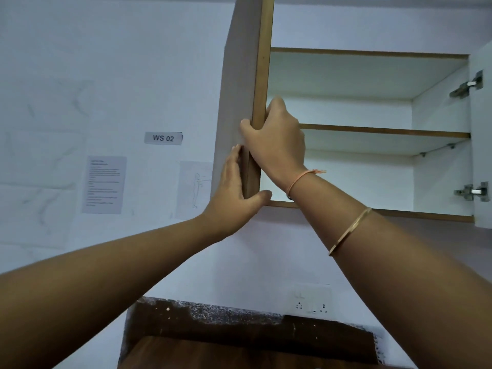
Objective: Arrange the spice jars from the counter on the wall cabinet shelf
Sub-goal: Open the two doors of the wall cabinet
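The wall cabinet stands open above me, its left door [262,62] swung out edge-on toward the camera. My right hand [277,139] is wrapped around that door's brown edge, fingers curled over it. Just below, my left hand [234,187] grips the door's lower corner, palm flat on its outer face and thumb under the bottom edge. Inside, the middle shelf [386,131] and the cabinet floor [399,214] are white with brown front edges and carry nothing. No spice jars are in view.
The right door [483,129] hangs open at the frame's right edge on two metal hinges [468,86]. On the wall to the left are a "WS 02" label [163,137] and paper sheets [104,184]. Below lie a dark speckled counter [239,323] and a wall socket [312,302].
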Motion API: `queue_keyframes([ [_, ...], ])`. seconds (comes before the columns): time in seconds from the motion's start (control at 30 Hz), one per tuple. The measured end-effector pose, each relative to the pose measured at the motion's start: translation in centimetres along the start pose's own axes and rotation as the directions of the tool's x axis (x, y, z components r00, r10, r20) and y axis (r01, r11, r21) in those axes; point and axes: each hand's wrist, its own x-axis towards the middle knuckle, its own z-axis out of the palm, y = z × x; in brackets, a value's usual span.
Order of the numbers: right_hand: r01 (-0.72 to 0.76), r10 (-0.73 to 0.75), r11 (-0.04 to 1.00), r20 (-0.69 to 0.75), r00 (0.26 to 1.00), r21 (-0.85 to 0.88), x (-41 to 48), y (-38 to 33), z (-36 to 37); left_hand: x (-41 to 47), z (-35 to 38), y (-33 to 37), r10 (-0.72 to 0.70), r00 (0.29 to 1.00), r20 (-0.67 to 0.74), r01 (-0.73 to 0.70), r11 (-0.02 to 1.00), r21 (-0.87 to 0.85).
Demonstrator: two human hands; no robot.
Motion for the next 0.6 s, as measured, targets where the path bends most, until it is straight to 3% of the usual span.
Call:
queue_keyframes([
  [0.2,0.034,-0.041,0.988,0.044,0.998,0.151,-0.4,-3.9,3.5,-1.6,-5.5,0.9,-0.057,0.998,0.039,0.058,0.998,-0.023],
  [0.37,0.061,-0.075,0.980,0.066,0.995,0.187,-0.8,-6.3,6.2,-2.3,-9.5,0.7,-0.166,0.986,0.007,0.166,0.986,0.023],
  [0.6,0.009,-0.028,0.986,0.109,0.994,0.165,-1.5,-9.3,10.3,-2.2,-13.0,-0.1,-0.287,0.957,-0.041,0.284,0.957,-0.065],
])
